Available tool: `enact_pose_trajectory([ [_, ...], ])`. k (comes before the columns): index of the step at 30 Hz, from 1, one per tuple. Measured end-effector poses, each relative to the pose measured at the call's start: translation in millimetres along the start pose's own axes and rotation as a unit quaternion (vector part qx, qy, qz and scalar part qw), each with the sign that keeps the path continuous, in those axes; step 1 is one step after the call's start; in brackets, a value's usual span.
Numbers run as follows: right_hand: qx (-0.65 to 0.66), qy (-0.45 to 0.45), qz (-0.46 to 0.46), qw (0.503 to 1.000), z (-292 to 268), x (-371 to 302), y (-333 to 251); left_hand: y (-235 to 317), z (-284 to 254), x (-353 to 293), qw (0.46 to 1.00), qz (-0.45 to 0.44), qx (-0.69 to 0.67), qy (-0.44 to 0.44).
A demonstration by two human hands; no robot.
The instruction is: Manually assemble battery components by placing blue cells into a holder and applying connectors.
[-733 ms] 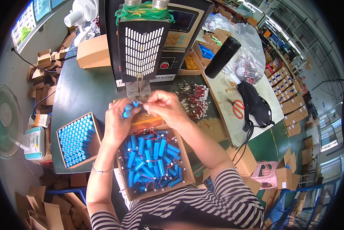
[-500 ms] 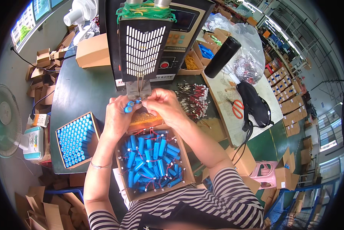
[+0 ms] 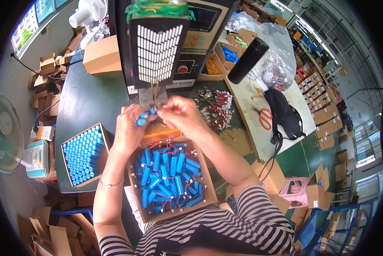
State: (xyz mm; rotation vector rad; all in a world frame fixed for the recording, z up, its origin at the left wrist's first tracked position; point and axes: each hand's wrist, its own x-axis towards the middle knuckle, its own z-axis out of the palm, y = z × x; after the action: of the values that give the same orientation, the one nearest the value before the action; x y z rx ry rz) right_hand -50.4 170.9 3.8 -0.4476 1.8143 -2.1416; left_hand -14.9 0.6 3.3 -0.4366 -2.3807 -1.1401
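Note:
At the tip of a black spot-welding machine [image 3: 159, 51], both hands meet just below its two thin electrode rods [image 3: 156, 90]. My left hand [image 3: 129, 128] is closed around several blue cylindrical battery cells [image 3: 142, 120], their ends poking out between the fingers. Pressed close beside it, my right hand [image 3: 182, 118] pinches at the end of one cell under the rods. What sits between its fingertips is too small to make out. Directly below the hands, a cardboard box [image 3: 210, 187] holds a heap of blue cells with red leads and white connectors.
Upright blue cells fill a carton [image 3: 108, 149] on the left. Loose connector leads [image 3: 217, 109] lie right of the machine. The pale side board bears a black cylinder [image 3: 248, 61], orange-handled scissors [image 3: 265, 119] and a black pouch [image 3: 284, 113]. A fan [image 3: 6, 128] stands far left.
Both hands stay at the electrodes with only slight finger shifts; the cells in the left hand have tilted a little. The whole view has shifted slightly.

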Motion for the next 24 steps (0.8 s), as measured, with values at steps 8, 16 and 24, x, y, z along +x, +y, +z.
enact_pose_trajectory([
  [8, -0.399, 0.203, -0.031, 0.894, -148, -96, 9, 14, -39, -27, 0.997, 0.013, 0.049, -0.054],
  [16, -0.582, 0.251, 0.007, 0.773, -172, -143, 34, 17, -7, -4, 0.997, -0.046, -0.052, -0.039],
  [24, -0.274, 0.196, 0.026, 0.941, -158, -154, -13, 4, -5, -8, 0.998, -0.036, 0.032, -0.044],
])
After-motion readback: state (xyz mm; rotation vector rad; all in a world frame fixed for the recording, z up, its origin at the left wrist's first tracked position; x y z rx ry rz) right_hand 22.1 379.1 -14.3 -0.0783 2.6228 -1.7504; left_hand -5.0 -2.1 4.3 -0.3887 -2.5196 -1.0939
